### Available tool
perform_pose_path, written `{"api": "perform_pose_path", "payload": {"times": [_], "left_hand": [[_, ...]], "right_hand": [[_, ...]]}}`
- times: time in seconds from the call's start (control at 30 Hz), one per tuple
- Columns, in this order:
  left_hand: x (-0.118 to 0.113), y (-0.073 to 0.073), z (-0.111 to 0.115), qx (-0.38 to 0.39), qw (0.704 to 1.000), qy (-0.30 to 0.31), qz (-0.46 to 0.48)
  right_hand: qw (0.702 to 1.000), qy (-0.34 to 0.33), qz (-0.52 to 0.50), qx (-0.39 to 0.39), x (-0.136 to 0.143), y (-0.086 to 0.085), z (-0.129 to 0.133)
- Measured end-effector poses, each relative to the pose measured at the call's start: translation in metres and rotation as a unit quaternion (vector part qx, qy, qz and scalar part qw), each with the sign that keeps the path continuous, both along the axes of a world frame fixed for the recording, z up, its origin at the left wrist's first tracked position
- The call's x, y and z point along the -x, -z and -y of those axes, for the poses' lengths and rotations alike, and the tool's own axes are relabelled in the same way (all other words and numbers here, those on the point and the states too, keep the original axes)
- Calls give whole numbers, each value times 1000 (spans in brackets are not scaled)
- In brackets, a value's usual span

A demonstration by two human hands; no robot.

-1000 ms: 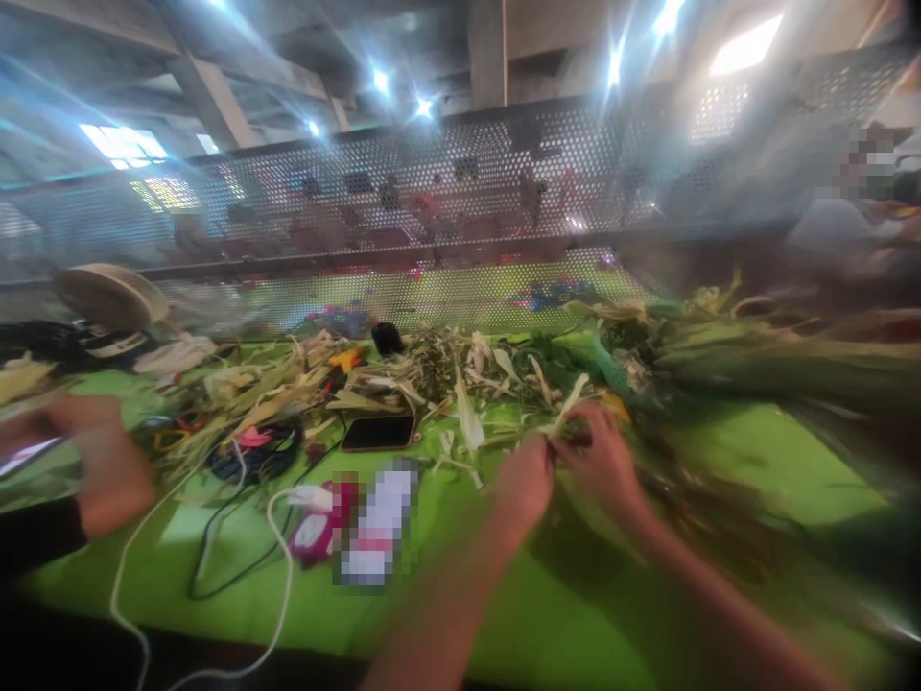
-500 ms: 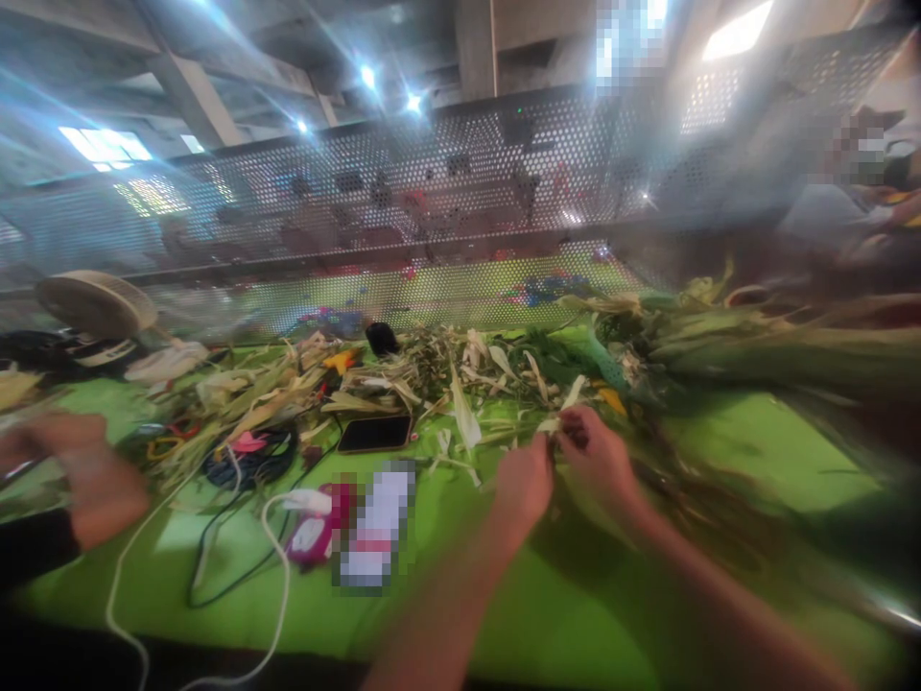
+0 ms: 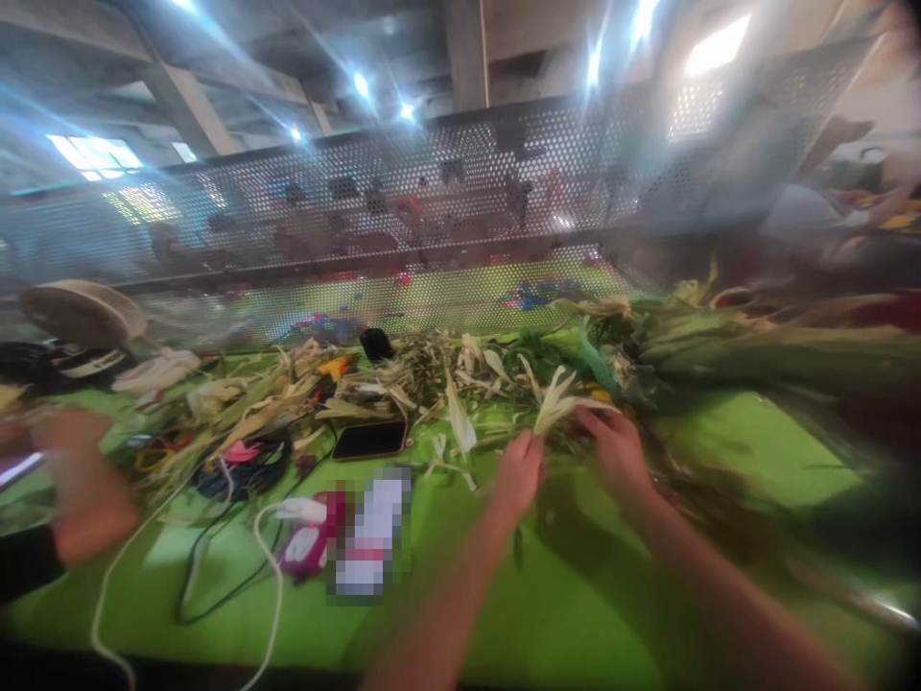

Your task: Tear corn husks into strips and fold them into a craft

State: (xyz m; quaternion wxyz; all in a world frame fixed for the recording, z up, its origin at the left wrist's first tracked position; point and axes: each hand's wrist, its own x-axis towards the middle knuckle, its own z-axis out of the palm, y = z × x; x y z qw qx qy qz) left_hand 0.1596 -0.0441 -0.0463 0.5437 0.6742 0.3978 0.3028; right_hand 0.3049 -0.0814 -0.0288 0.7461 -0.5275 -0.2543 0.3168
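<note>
My left hand is closed round the lower end of a pale corn husk, whose split strips fan out above the fingers. To its right, my right hand pinches the tip of one strip that stretches sideways from the bunch. Both hands are just above the green tabletop. Behind them lies a heap of dry husk pieces, with one broad pale piece standing out at its front. My fingertips are partly blurred.
A dark phone, a magenta item with a white cable and a coil of dark cord lie to the left. Another person's arm reaches in there. A fan stands behind. Long green husks lie right, before a perforated screen.
My hands have moved apart, the left slightly left and down, the right slightly right. The husk's strips now show spread open between them. The view has shifted a little.
</note>
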Motion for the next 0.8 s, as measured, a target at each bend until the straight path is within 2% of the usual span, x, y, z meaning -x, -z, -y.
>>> {"api": "perform_pose_path", "payload": {"times": [0.1, 0.23, 0.37, 0.5, 0.63, 0.8], "left_hand": [[-1, 5, -1, 48, 997, -11, 58], [-1, 7, 0, 77, 994, -1, 84], [-3, 8, 2, 91, 993, 16, 69], [-5, 7, 4, 103, 993, 43, 30], [-5, 6, 4, 109, 992, 58, 33], [-5, 9, 4, 113, 991, 73, 20]], "right_hand": [[1000, -5, -4, -28, 0, 0, 0], [999, -10, -4, -32, -2, 2, 0], [997, -33, -25, -61, -4, 4, -2], [996, -13, 15, -84, -4, 1, -1], [995, -2, 73, -72, -4, -2, 0], [996, 27, 70, -37, -8, -1, 0]]}}
